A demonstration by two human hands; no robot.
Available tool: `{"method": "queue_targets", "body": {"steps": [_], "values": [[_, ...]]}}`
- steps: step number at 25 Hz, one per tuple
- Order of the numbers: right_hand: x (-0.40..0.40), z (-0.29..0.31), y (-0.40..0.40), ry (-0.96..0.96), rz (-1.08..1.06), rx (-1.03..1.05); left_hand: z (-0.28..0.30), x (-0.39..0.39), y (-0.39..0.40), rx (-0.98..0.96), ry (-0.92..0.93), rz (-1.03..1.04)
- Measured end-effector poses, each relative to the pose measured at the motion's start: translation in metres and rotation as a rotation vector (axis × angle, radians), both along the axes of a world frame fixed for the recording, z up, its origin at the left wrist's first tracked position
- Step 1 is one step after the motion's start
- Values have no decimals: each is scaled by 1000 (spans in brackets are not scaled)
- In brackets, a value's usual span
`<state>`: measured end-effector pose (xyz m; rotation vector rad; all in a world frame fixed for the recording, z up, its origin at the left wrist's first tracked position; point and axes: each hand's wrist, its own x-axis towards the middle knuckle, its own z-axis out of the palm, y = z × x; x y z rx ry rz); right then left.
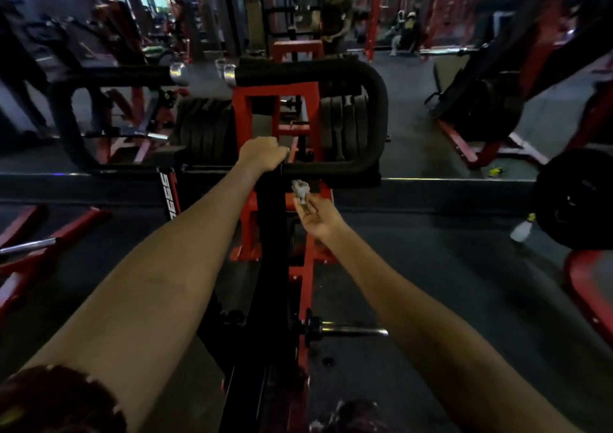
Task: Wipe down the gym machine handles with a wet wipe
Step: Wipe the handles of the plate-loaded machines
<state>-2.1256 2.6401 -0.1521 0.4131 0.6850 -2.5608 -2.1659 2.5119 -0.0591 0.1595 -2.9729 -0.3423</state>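
The left hand [262,154] was up on the machine, fingers curled over the inner end of the black padded handle [331,167] and clenched around it, right where the bar meets the red frame [243,114]. The right hand [315,215] sat just below and a touch to the right, palm turned up, fingertips pinching a crumpled, greyish wet wipe [300,192]. The wipe hovered just under the handle's lower bar, close to it, though whether it actually touched the padding could not be told from this angle. The handle looped out to the right, up and back across the top toward a metal collar [229,74], and a matching black loop [71,124] ran off to the left. Stacked weight plates [345,127] hung behind the frame on both sides. Down low, a short chrome peg [351,331] stuck out from the red upright. Off to the right a large black plate [577,200] stood on the floor with a small white bottle [522,230] beside it. In the blurred background a person [335,18] stood among more red racks.
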Motion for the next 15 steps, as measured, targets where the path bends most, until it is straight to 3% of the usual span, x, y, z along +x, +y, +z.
{"method": "queue_targets", "body": {"steps": [5,11,15], "values": [[6,8,-8,1,-67,28,-9,4,-3,-17,94,-27],[2,10,-21,43,-32,-33,-44,26,-14,159,317,-106],[6,16,-14,3,-126,-106,-65,44,-45,-16,284,54]]}}
